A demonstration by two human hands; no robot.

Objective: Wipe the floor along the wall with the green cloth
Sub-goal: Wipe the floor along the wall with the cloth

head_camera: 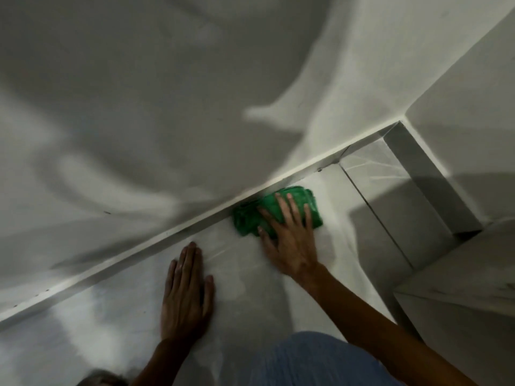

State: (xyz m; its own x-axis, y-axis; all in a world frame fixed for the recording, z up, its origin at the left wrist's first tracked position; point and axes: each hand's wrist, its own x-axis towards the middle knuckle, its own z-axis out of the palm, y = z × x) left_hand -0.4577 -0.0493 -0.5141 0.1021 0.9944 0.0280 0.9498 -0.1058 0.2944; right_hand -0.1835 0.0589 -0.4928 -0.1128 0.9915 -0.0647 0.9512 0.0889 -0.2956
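A crumpled green cloth (250, 218) lies on the pale marble floor (237, 274), pushed up against the white baseboard (156, 243) at the foot of the wall (139, 107). My right hand (289, 235) presses flat on the cloth with fingers spread, covering its near half. To the left, my left hand (186, 293) rests palm down on the bare floor, fingers pointing at the baseboard, holding nothing.
The baseboard runs diagonally from lower left to a corner (398, 126) at upper right, where a second wall juts out. A pale block or step (459, 302) stands at the right. My knee in blue cloth (315, 360) is at the bottom.
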